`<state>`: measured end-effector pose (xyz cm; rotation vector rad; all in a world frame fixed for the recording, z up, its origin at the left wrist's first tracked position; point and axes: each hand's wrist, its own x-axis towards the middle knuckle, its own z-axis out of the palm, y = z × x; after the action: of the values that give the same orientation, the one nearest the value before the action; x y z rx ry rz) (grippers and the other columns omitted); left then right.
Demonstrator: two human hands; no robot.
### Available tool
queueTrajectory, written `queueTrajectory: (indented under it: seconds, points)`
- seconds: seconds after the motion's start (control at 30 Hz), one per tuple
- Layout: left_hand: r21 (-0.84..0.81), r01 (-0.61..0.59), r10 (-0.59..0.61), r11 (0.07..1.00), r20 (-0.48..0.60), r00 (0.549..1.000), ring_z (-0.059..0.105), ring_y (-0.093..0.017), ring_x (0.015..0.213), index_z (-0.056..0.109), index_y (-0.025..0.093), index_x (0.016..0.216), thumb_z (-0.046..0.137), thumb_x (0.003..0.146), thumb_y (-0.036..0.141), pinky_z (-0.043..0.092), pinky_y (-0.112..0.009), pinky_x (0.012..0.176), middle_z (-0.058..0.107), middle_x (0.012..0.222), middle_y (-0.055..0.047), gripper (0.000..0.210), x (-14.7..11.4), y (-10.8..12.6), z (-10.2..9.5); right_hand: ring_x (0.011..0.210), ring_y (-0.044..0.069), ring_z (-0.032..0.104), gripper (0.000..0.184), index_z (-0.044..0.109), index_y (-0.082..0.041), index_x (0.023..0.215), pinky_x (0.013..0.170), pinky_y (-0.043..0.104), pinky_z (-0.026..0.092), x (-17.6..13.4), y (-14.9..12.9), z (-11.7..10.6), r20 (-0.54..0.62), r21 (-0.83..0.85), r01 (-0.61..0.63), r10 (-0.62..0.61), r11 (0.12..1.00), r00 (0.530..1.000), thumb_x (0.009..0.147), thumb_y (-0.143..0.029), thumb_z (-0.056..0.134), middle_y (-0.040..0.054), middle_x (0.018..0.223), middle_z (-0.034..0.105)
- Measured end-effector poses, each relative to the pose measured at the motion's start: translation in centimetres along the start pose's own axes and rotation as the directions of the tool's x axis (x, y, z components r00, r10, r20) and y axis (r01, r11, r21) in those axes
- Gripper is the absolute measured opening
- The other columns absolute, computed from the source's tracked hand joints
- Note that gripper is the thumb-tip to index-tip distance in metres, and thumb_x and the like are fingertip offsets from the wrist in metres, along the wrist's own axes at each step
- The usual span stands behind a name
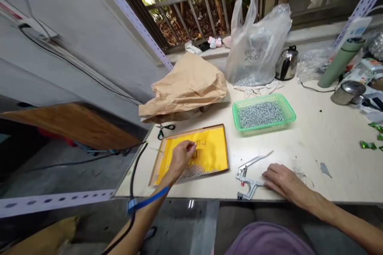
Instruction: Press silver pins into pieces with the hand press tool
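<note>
My left hand (182, 156) is above a shallow tray (226, 147) lined with yellow. Its thumb and fingers are pinched together; whatever is between them is too small to make out. Small metallic pieces (193, 171) lie heaped along the tray's near side. On the table, palm down, my right hand (283, 181) has its fingers closed over the lower handle of hand press pliers (249, 185). The pliers' upper handle stands spread away from the lower one, and the jaw end points toward the table's front edge.
A green basket (290, 117) holds many small metal pieces. Behind are a brown paper bag (191, 85), a plastic bag (254, 51) and a steel kettle (286, 63). Scissors (164, 129) lie beside the tray. A green bottle (341, 63) stands right. A blue strap (152, 198) with black cord circles my left forearm.
</note>
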<state>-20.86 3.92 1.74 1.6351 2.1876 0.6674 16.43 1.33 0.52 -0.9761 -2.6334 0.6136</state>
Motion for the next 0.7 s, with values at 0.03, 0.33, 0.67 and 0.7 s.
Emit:
queueTrajectory:
  seconds: [0.03, 0.33, 0.67, 0.7]
  points:
    - [-0.028, 0.017, -0.015, 0.999, 0.046, 0.999, 0.06, -0.019, 0.072, 0.062, 0.019, 0.072, 0.054, 0.077, 0.029, 0.048, -0.032, 0.072, 0.065, 0.072, -0.003, 0.014, -1.4, 1.0, 0.9, 0.079, 0.018, 0.059, 0.012, 0.063, -0.019, 0.096, 0.068, 0.03, 0.048, -0.6, -0.2, 0.2, 0.028, 0.003, -0.009, 0.009, 1.0, 1.0, 0.091, -0.021, 0.051, 0.0068, 0.088, 0.062]
    - [-0.388, 0.46, -0.185, 0.799, 0.568, 0.802, 0.048, -0.008, 0.051, 0.068, 0.011, 0.07, 0.069, 0.061, 0.045, 0.036, -0.02, 0.049, 0.061, 0.059, 0.0, 0.035, -11.6, 7.4, 8.0, 0.076, 0.019, 0.057, 0.02, 0.063, -0.015, 0.092, 0.069, 0.031, 0.044, -1.8, -0.5, 2.3, 0.111, -0.069, -0.03, 0.038, 0.997, 0.993, 0.094, -0.016, 0.043, 0.0073, 0.086, 0.061]
    - [-0.136, 0.374, -0.22, 0.918, 0.61, 0.762, 0.049, -0.01, 0.057, 0.068, 0.011, 0.065, 0.062, 0.065, 0.039, 0.034, -0.022, 0.056, 0.059, 0.057, 0.001, 0.029, -11.4, 7.7, 8.2, 0.07, 0.016, 0.052, 0.02, 0.06, -0.015, 0.085, 0.063, 0.028, 0.039, -2.4, -0.5, 3.1, 0.029, -0.018, -0.054, 0.054, 0.998, 0.998, 0.094, -0.014, 0.043, 0.0058, 0.081, 0.057]
    - [-0.112, 0.376, -0.229, 0.92, 0.624, 0.747, 0.048, -0.01, 0.057, 0.068, 0.011, 0.066, 0.062, 0.064, 0.04, 0.033, -0.022, 0.055, 0.058, 0.056, 0.002, 0.029, -11.2, 7.7, 8.2, 0.069, 0.016, 0.052, 0.02, 0.06, -0.015, 0.085, 0.063, 0.028, 0.038, -2.5, -0.5, 3.3, 0.027, -0.017, -0.053, 0.053, 0.998, 0.998, 0.094, -0.014, 0.042, 0.0057, 0.081, 0.057]
